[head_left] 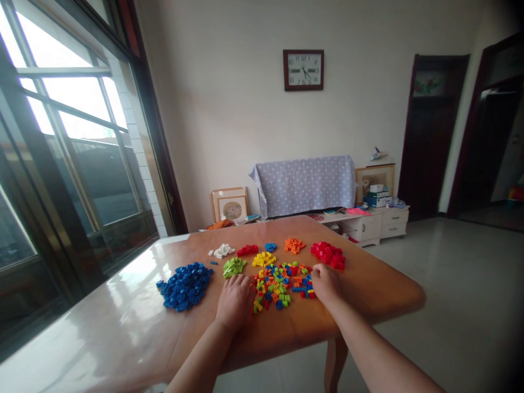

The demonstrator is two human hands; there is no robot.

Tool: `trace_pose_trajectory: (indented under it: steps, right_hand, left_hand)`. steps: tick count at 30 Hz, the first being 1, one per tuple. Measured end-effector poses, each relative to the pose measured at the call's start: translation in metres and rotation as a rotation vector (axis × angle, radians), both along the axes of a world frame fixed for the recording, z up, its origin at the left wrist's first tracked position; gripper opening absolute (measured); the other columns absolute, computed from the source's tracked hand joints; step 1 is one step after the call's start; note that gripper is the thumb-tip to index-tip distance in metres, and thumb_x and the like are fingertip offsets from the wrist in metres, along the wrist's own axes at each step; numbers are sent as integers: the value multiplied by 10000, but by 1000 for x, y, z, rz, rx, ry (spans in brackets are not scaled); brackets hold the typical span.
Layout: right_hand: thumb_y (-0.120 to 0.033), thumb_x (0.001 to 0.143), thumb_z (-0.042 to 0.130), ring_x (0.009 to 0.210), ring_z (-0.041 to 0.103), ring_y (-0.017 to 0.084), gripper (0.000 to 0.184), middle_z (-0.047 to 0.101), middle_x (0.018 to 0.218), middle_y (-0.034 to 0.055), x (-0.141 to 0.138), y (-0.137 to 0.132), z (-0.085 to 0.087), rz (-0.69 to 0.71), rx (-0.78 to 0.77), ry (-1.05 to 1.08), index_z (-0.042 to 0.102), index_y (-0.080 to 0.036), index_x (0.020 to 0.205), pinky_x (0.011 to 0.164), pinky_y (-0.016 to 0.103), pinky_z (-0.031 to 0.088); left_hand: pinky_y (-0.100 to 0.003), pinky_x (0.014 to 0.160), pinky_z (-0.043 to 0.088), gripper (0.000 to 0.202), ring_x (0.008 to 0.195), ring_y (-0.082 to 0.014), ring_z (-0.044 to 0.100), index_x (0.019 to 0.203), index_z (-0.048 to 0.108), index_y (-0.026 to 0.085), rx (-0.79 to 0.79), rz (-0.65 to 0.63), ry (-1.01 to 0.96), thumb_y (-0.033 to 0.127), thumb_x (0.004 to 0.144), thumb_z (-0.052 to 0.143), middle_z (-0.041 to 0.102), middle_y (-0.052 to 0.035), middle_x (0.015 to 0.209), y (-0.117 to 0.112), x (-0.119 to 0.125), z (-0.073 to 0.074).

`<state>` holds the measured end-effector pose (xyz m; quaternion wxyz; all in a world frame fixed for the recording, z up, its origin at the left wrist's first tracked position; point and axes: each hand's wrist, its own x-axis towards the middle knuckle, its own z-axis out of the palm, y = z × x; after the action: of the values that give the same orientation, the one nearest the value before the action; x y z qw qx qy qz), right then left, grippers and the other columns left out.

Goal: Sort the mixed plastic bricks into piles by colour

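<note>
A mixed heap of small coloured bricks [280,284] lies in the middle of the wooden table [368,295]. My left hand [235,299] rests palm down at the heap's left edge, fingers curled toward the bricks. At the heap's right edge my right hand [325,284] also lies knuckles up, with its fingertips among the bricks. Sorted piles surround the heap: blue [185,285], green [234,266], yellow [264,259], white [221,250], small red [247,250], small blue [271,246], orange [295,245] and a larger red pile [328,254].
A large window [69,164] runs along the left. Behind the table stand a cloth-covered piece of furniture [305,184], a low white cabinet [374,221] and framed pictures on the floor. A wall clock [303,70] hangs above. Tiled floor opens to the right.
</note>
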<state>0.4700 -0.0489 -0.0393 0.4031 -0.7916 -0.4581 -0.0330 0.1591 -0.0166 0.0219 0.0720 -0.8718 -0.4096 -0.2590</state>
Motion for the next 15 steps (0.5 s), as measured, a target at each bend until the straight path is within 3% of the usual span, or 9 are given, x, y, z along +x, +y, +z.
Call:
trace_pose_trajectory:
  steps: [8, 12, 15]
  right_hand:
    - [-254, 869, 484, 959, 605, 229, 229, 727, 952, 56, -8, -6, 9, 32, -19, -89, 712, -235, 876, 789, 307, 400]
    - [-262, 856, 502, 924, 597, 221, 205, 719, 903, 39, -12, -9, 12, 82, -37, -117, 702, -242, 815, 774, 301, 385]
    - [-276, 848, 504, 908, 601, 221, 203, 723, 904, 38, -12, -9, 14, 93, -24, -89, 699, -245, 802, 751, 296, 387]
  left_hand:
    - [-375, 915, 390, 170, 1033, -251, 536, 923, 677, 255, -126, -107, 27, 315, 920, 518, 643, -75, 990, -43, 36, 3]
    - [-404, 947, 368, 88, 1065, -269, 501, 844, 659, 255, -120, -99, 45, 338, 831, 636, 628, -65, 1001, -51, 43, 2]
    - [-409, 943, 363, 101, 1075, -272, 483, 874, 662, 265, -99, -103, 28, 355, 840, 630, 621, -62, 1025, -51, 45, 4]
